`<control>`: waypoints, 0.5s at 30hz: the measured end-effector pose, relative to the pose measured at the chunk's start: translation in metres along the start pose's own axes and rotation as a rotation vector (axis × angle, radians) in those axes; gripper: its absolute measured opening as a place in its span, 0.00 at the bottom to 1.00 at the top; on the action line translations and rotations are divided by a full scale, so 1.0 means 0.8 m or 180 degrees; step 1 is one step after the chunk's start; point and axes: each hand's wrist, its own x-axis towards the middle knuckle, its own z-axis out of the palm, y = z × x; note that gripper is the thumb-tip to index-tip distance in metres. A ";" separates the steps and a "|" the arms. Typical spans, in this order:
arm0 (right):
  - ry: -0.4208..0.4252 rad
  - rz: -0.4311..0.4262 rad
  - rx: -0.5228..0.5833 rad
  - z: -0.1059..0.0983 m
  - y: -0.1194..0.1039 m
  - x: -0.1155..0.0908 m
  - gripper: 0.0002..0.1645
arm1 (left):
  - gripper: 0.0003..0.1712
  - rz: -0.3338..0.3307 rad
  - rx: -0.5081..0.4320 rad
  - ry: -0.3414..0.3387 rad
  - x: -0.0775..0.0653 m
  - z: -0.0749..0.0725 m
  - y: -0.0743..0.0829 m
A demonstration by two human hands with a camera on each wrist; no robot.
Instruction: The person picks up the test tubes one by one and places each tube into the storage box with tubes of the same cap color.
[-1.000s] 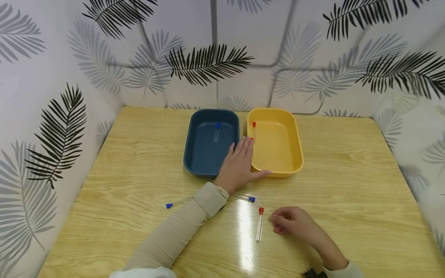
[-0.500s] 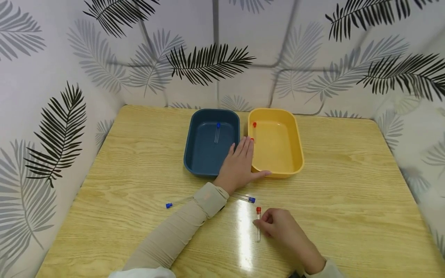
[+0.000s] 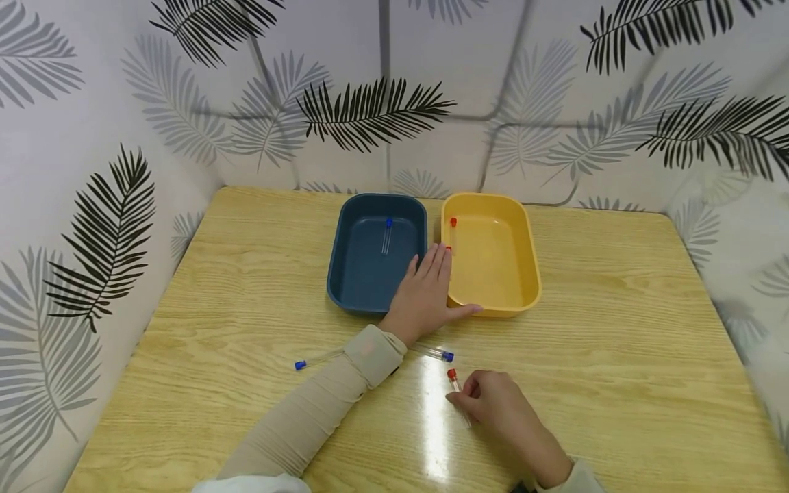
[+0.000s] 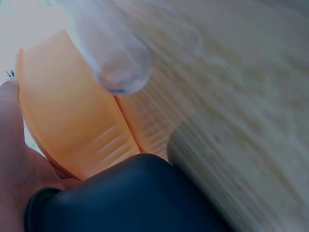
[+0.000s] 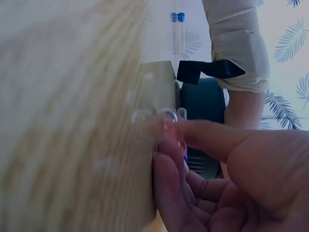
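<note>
My right hand (image 3: pixel 498 404) pinches a clear test tube with a red cap (image 3: pixel 453 374) between thumb and fingers, low over the table, its capped end leaning left. In the right wrist view the thumb and fingertips (image 5: pixel 169 140) meet at the tube's rounded end. My left hand (image 3: pixel 422 294) rests with straight fingers over the adjoining rims of the dark blue tub (image 3: pixel 333 274) and the yellow tub (image 3: pixel 493 274), its thumb along the yellow tub's front rim. Below my left wrist lies a blue-capped test tube (image 3: pixel 447 357); another blue cap (image 3: pixel 301 365) shows left of the forearm.
One blue-capped test tube (image 3: pixel 388 233) lies in the blue tub. Red caps (image 3: pixel 453 222) show along the yellow tub's left side, partly covered by my left fingers. A patterned cloth (image 3: pixel 431 157) hangs behind the wooden table (image 3: pixel 616 329).
My right hand has moved left to the red-capped test tube and taken hold of it. The tube has turned, its cap shifting left. My left hand stays in place.
</note>
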 end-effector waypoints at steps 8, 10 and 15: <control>-0.0084 -0.0216 0.0127 -0.005 0.007 -0.002 0.13 | 0.65 0.0001 -0.0013 0.0051 0.000 0.004 -0.001; -0.0107 -0.0287 0.0183 -0.005 0.010 -0.002 0.12 | 0.66 0.0005 -0.0020 0.0065 0.000 0.005 -0.001; -0.0192 -0.0452 0.0340 -0.008 0.018 -0.005 0.09 | 0.66 0.0002 -0.0039 0.0074 0.001 0.005 -0.001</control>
